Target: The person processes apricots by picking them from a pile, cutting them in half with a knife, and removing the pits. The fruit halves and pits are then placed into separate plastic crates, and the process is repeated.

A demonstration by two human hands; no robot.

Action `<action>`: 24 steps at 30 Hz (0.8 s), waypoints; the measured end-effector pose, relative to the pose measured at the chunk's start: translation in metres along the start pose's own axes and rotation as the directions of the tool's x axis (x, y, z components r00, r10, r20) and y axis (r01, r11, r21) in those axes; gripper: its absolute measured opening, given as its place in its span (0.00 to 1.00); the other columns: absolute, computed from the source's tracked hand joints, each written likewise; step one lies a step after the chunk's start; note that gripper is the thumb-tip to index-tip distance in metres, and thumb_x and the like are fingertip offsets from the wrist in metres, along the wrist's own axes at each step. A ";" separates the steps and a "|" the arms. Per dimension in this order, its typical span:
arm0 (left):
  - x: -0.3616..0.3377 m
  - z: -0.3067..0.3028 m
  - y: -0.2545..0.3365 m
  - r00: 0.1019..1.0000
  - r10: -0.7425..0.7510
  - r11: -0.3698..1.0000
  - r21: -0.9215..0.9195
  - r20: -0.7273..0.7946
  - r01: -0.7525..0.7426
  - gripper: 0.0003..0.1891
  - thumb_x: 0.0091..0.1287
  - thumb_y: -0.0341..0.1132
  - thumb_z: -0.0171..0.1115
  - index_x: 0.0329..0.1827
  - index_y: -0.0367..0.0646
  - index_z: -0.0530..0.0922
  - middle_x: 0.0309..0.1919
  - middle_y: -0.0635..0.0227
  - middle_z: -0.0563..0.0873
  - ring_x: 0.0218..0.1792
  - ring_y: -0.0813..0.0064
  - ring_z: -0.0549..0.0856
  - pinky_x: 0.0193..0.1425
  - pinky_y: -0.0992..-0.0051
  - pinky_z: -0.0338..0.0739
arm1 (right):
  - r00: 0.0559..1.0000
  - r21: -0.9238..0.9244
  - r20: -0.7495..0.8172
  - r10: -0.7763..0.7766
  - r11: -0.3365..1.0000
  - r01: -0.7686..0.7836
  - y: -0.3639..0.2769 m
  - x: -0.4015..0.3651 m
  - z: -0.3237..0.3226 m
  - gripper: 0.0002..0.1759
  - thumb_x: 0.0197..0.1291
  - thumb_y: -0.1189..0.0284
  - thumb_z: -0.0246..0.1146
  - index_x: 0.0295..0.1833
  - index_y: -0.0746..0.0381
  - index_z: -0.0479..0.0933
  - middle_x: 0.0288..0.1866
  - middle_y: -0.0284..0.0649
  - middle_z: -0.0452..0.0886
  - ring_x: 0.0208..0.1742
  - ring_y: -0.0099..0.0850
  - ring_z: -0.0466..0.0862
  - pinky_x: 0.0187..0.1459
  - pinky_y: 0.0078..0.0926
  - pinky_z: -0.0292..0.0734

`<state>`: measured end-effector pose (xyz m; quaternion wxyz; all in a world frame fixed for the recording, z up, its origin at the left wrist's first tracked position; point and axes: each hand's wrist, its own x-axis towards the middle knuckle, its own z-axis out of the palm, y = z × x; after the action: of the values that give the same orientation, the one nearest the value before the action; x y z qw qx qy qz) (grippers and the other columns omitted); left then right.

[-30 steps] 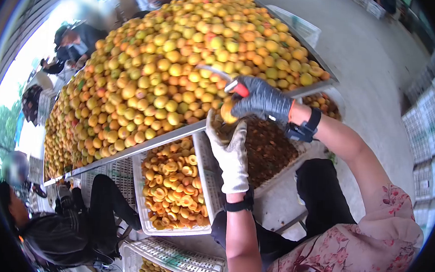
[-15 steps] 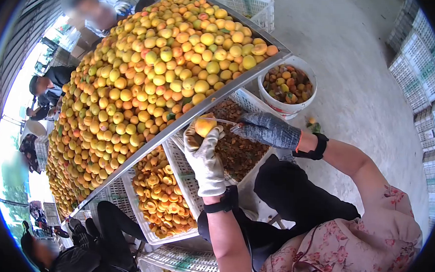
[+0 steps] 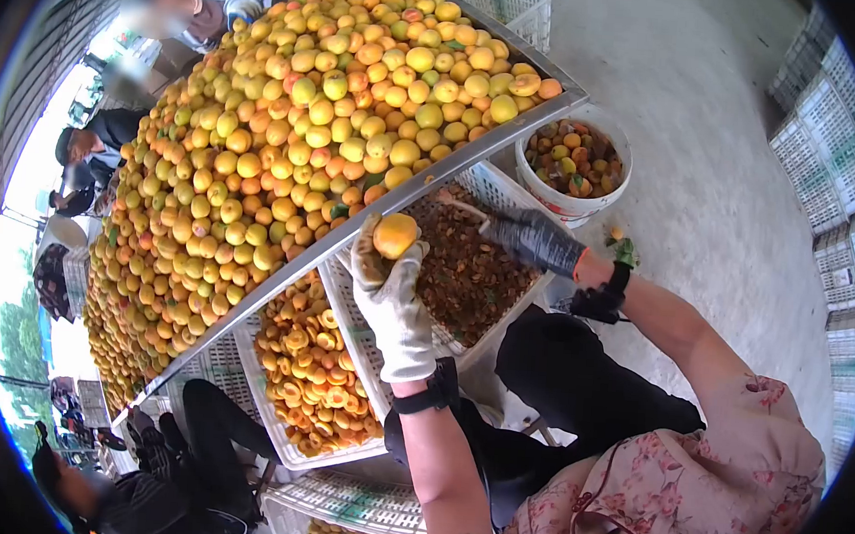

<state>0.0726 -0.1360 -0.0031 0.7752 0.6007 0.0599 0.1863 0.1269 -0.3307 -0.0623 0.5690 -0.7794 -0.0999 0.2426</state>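
Observation:
In its white work glove, my left hand (image 3: 392, 309) grips a whole-looking yellow-orange apricot (image 3: 394, 236) between thumb and fingers, just off the metal edge of the fruit table. My right hand (image 3: 537, 244), in a dark grey glove, is closed around a thin, pale tool (image 3: 465, 208); its exact kind does not show clearly. The tool's tip points left, apart from the apricot. Below it is a white crate (image 3: 486, 347) of brown apricot pits (image 3: 470, 284). Left of my left wrist, another white crate (image 3: 266, 380) contains halved apricots (image 3: 318, 378).
A large heap of apricots (image 3: 288, 151) fills the metal-edged table (image 3: 443, 170). Right of its corner stands a white bucket (image 3: 573, 205) of discarded-looking fruit. Stacked crates (image 3: 832, 135) line the far right. Several other people sit around the table, one with dark-trousered legs (image 3: 227, 421) close by.
My right hand has drawn the tool away from the apricot, over the pit crate. My left hand still holds the apricot, now slightly turned. The view has shifted a little.

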 end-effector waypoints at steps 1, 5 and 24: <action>-0.001 -0.002 0.002 1.000 -0.007 0.999 0.052 -0.027 0.008 0.23 0.63 0.21 0.57 0.63 0.34 0.69 0.52 0.59 0.77 0.48 0.72 0.80 0.53 0.74 0.79 | 1.000 -0.002 0.006 -0.007 1.000 0.007 0.003 0.005 0.002 0.14 0.67 0.63 0.59 0.52 0.58 0.78 0.25 0.29 0.73 0.26 0.18 0.73 0.24 0.16 0.67; -0.001 -0.009 0.001 0.999 -0.003 1.000 -0.003 -0.038 0.003 0.26 0.58 0.19 0.65 0.60 0.34 0.71 0.49 0.65 0.78 0.48 0.75 0.79 0.53 0.79 0.77 | 0.999 0.421 0.027 0.043 0.905 -0.050 -0.039 -0.002 0.013 0.15 0.66 0.60 0.61 0.52 0.57 0.79 0.25 0.28 0.75 0.26 0.16 0.74 0.23 0.15 0.67; -0.014 -0.080 0.055 0.999 0.011 0.828 -0.559 -0.046 -0.035 0.23 0.65 0.32 0.57 0.63 0.36 0.68 0.51 0.55 0.79 0.49 0.62 0.82 0.54 0.66 0.80 | 0.948 0.385 0.194 -0.252 0.908 0.163 -0.126 -0.009 0.087 0.13 0.68 0.67 0.59 0.54 0.61 0.79 0.29 0.26 0.78 0.25 0.13 0.72 0.22 0.11 0.63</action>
<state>0.0224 -0.0566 0.0259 0.9134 0.3442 0.0114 0.2171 0.0916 -0.2199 0.0377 0.7099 -0.6100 -0.2040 0.2868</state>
